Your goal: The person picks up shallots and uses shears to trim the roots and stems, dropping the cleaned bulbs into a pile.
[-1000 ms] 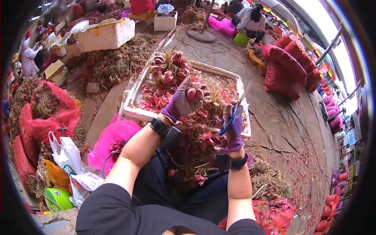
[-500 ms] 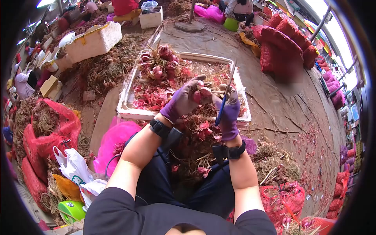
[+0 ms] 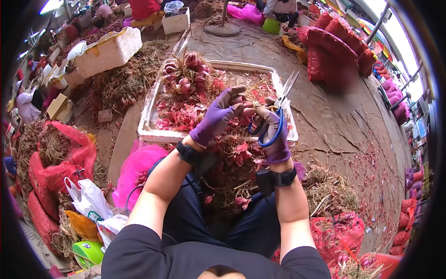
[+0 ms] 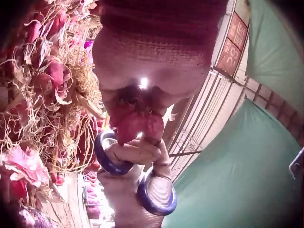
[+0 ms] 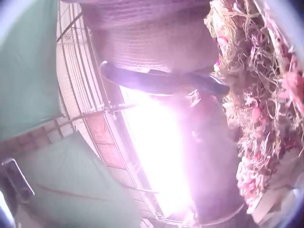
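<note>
My left hand (image 3: 222,114), in a purple glove, grips a small bunch of red shallots (image 3: 242,103) above my lap. The same shallots (image 4: 135,124) show in the left wrist view, pinched at the gloved fingertips. My right hand (image 3: 273,132), also gloved, holds blue-handled scissors (image 3: 274,116) with its fingers through the loops; the blades point up and right and stand parted. The scissor loops (image 4: 154,197) sit just under the shallots. In the right wrist view a blue handle (image 5: 161,81) crosses the glove, the rest washed out by glare. The two hands touch at the fingertips.
A white foam tray (image 3: 153,132) of shallots and red skins lies in front of me. A heap of roots and skins (image 3: 232,172) covers my lap. Red mesh sacks (image 3: 334,51), a pink bag (image 3: 134,165), a foam box (image 3: 109,49) and seated people surround me.
My right hand has turned the scissors so the loops face me and the blades have parted. Both hands stay together over the tray edge, the left still holding the shallots.
</note>
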Motion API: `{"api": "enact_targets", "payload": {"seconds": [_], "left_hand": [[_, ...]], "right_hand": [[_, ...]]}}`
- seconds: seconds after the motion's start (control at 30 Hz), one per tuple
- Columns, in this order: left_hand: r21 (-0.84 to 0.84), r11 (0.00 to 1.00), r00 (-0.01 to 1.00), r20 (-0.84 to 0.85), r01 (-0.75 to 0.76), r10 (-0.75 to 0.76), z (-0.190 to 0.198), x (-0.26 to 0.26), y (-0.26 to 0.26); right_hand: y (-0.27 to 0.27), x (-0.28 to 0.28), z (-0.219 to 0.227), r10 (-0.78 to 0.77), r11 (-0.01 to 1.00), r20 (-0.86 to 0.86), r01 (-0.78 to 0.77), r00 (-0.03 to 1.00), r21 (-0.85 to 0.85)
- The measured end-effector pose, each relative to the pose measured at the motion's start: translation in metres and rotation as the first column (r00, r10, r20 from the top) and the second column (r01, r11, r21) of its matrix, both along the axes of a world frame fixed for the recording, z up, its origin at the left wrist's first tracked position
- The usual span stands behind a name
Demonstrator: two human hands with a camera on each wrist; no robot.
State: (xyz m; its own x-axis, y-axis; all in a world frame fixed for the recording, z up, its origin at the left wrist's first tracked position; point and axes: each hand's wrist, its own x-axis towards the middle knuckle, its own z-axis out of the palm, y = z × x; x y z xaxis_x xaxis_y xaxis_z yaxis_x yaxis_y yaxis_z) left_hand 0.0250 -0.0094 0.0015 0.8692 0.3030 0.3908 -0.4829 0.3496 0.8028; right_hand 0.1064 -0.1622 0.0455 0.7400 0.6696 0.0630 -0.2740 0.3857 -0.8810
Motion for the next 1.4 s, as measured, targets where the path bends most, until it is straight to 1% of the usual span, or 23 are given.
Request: {"api": "enact_targets", "payload": {"seconds": [0.1,0.2,0.3,0.4,0.47,0.5,0.53,0.6,0.7,0.8,0.87,0.93,0.97,1.0,1.03,1.07,1.1,1.13,1.27,1.3,1.33,1.37,1.4], "left_hand": [[0.031,0.999,1.0,-0.015,0.014,-0.014,0.007,-0.002,-0.003],[0.042,0.999,1.0,0.023,-0.012,0.011,0.005,-0.002,-0.002],[0.014,0.999,0.999,0.011,-0.051,0.051,0.003,-0.004,0.0],[0.001,0.997,0.997,-0.031,-0.072,0.072,0.007,-0.004,0.0],[0.004,0.995,0.994,-0.044,-0.103,0.103,0.004,-0.003,0.003],[0.039,0.976,0.976,-0.05,-0.212,0.214,-0.002,0.0,0.011],[0.074,0.945,0.945,-0.049,-0.319,0.323,-0.004,0.0,0.017],[0.041,0.941,0.94,-0.048,-0.337,0.339,0.004,-0.006,0.02],[-0.015,0.918,0.917,-0.073,-0.395,0.393,0.016,-0.011,0.016],[0.042,0.927,0.926,-0.043,-0.373,0.375,0.009,-0.009,0.019],[0.038,0.941,0.941,-0.008,-0.338,0.338,0.004,-0.007,0.019],[0.034,0.953,0.954,0.027,-0.301,0.3,-0.001,-0.005,0.022],[0.005,0.98,0.98,0.022,-0.198,0.198,-0.003,-0.004,0.025],[-0.024,0.995,0.995,0.021,-0.092,0.093,-0.006,-0.003,0.027],[-0.025,0.996,0.996,0.021,-0.09,0.091,-0.003,-0.004,0.023],[-0.165,0.985,0.999,0.005,0.043,-0.043,-0.001,-0.004,0.016],[-0.302,0.938,0.984,0.006,0.171,-0.177,0.001,-0.005,0.01],[-0.303,0.937,0.983,0.002,0.173,-0.181,0.002,-0.006,0.006],[-0.198,0.948,0.962,-0.07,0.247,-0.265,0.005,-0.007,-0.005],[0.126,0.987,0.99,-0.111,0.102,-0.088,0.007,-0.01,-0.007],[0.44,0.897,0.991,-0.092,-0.042,0.092,0.009,-0.012,-0.009],[-0.213,0.958,0.909,-0.329,0.191,-0.255,0.006,-0.005,-0.006],[-0.213,0.957,0.907,-0.333,0.195,-0.259,0.005,-0.004,-0.008]], "right_hand": [[0.001,0.012,-0.014,-0.005,1.0,0.106,0.002,0.994,0.028],[0.0,0.037,-0.024,-0.111,0.982,-0.158,0.132,0.981,0.133],[-0.007,0.036,-0.001,-0.198,0.98,0.157,0.193,0.968,0.047],[-0.004,0.034,-0.007,-0.133,0.982,0.359,0.172,0.924,-0.08],[-0.003,0.035,-0.012,0.054,0.961,0.463,0.08,0.885,-0.265],[-0.001,0.034,-0.016,0.061,0.93,0.603,0.174,0.795,-0.323],[-0.001,0.03,-0.015,0.058,0.939,0.545,0.14,0.836,-0.316],[-0.005,0.05,-0.032,0.224,0.81,0.749,0.309,0.623,-0.499],[-0.008,0.035,-0.013,0.355,0.746,0.789,0.357,0.501,-0.563],[-0.003,0.029,-0.02,0.302,0.763,0.805,0.376,0.511,-0.525],[0.002,0.027,-0.018,0.322,0.682,0.747,0.404,0.582,-0.61],[0.004,0.027,-0.023,0.0,0.897,0.443,0.195,0.896,-0.396],[0.004,0.032,-0.023,-0.002,0.931,0.298,0.11,0.955,-0.348],[0.004,0.033,-0.023,-0.003,0.931,0.299,0.112,0.954,-0.348],[0.006,0.031,-0.022,-0.043,0.966,0.376,0.135,0.925,-0.219],[0.008,0.028,-0.021,-0.093,0.986,0.445,0.146,0.891,-0.086],[0.009,0.025,-0.019,-0.077,0.991,0.391,0.113,0.917,-0.07],[0.011,0.022,-0.019,-0.081,0.991,0.387,0.117,0.918,-0.072],[0.009,0.02,-0.022,-0.079,0.993,0.489,0.113,0.869,-0.041],[0.008,0.021,-0.023,-0.08,0.991,0.5,0.122,0.862,-0.052],[0.006,0.021,-0.024,-0.081,0.989,0.51,0.132,0.856,-0.064],[0.006,0.021,-0.025,-0.087,0.989,0.507,0.137,0.858,-0.063],[0.007,0.02,-0.026,-0.162,0.965,0.566,0.25,0.808,-0.081]]}}
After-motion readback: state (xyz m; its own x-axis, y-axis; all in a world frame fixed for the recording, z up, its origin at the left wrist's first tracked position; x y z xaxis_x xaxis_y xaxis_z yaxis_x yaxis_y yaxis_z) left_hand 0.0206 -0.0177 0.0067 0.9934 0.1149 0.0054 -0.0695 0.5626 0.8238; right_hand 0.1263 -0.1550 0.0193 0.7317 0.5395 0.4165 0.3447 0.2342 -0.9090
